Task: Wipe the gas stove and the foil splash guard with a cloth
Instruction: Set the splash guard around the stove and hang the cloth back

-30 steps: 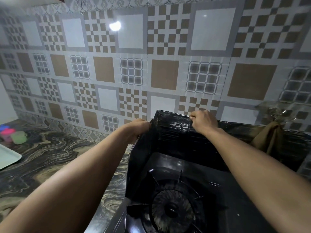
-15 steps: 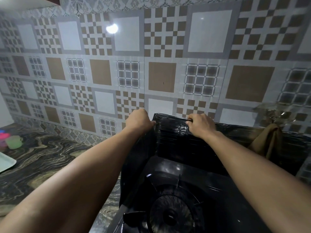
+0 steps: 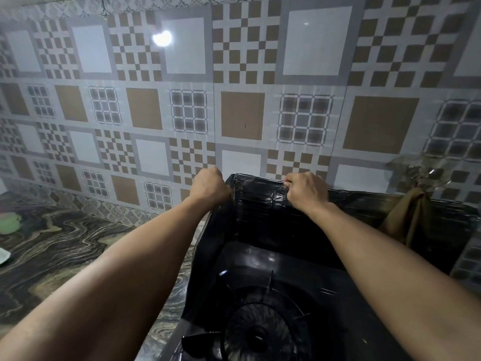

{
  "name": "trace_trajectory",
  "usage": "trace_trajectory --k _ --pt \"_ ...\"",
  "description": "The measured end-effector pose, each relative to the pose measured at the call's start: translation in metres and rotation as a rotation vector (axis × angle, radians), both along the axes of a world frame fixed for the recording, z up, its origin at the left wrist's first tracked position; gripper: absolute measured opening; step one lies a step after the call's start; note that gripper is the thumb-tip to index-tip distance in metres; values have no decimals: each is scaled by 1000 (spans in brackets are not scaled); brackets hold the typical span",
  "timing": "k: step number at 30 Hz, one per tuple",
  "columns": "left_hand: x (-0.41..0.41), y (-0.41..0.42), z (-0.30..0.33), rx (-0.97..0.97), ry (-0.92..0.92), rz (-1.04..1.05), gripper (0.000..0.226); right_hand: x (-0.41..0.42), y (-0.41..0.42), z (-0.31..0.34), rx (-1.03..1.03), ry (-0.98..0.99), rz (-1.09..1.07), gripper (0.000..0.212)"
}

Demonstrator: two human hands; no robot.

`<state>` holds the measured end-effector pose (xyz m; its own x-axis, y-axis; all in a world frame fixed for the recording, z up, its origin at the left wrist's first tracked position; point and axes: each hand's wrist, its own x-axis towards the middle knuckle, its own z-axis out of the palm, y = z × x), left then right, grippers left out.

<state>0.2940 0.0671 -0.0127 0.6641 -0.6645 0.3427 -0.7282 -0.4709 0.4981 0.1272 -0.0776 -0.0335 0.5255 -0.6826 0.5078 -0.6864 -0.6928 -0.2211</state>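
Note:
A dark, shiny foil splash guard (image 3: 263, 212) stands around the back and left side of a black gas stove (image 3: 307, 282) with a round burner (image 3: 260, 337). My left hand (image 3: 208, 188) grips the guard's upper left corner. My right hand (image 3: 305, 191) grips the top edge of the back panel, fingers curled over it. A brown cloth (image 3: 406, 220) hangs over the guard's top edge at the right, apart from both hands.
A patterned tile wall (image 3: 242, 113) rises right behind the guard. A marbled countertop (image 3: 59, 246) spreads to the left, with a green container (image 3: 10, 222) and a white item (image 3: 4, 256) at its far left edge.
Both hands have lifted the guard's top edge slightly upward, and my left hand has closed in on the corner. The view has tilted down a little.

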Motion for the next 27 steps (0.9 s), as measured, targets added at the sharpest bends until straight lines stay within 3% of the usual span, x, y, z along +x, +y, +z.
trace_trajectory --k 18,23,27 --pt "4 4 0 37 -46 6 29 14 -10 -1 45 -46 -45 17" --pt "0 6 0 51 84 64 33 6 -6 0 -17 -6 -12 27" --pt "-6 19 3 75 292 25 64 -3 -4 -2 -65 0 -10 37"
